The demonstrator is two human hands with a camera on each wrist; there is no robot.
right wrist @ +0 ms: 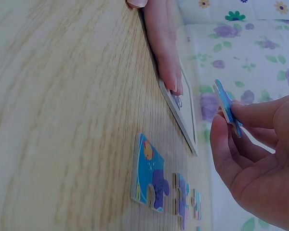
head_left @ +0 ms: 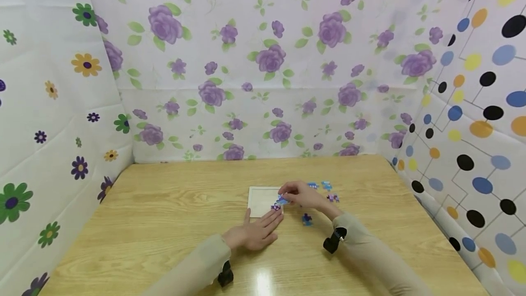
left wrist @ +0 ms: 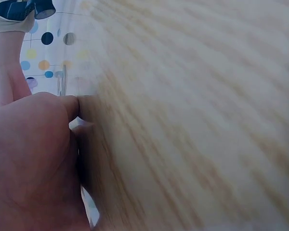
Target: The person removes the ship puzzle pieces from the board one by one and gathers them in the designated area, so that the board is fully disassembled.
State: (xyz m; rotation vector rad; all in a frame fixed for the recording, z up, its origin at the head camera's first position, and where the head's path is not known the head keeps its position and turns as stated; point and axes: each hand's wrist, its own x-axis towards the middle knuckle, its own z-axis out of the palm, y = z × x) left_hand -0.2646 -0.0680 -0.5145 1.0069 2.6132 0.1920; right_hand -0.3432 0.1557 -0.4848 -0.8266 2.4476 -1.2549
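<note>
A white puzzle tray (head_left: 260, 199) lies on the wooden table, with a small purple puzzle piece (head_left: 275, 207) in its near right corner. My left hand (head_left: 258, 232) rests with straight fingers along the tray's near edge, its fingertips by that piece. Between thumb and fingers, my right hand (right wrist: 267, 144) pinches a blue and purple puzzle piece (right wrist: 226, 107), raised over the tray's right side. In the left wrist view the back part of the left hand (left wrist: 33, 163) shows against the table; its fingers are mostly hidden there.
Right of the tray lie several loose pieces: a blue and purple one (head_left: 307, 219) near the front, a purple one (head_left: 333, 198) and a light blue one (head_left: 326, 186) farther back. Flower-printed cloth (head_left: 263, 58) hangs behind the table, with a dotted cloth (head_left: 485, 127) at the right.
</note>
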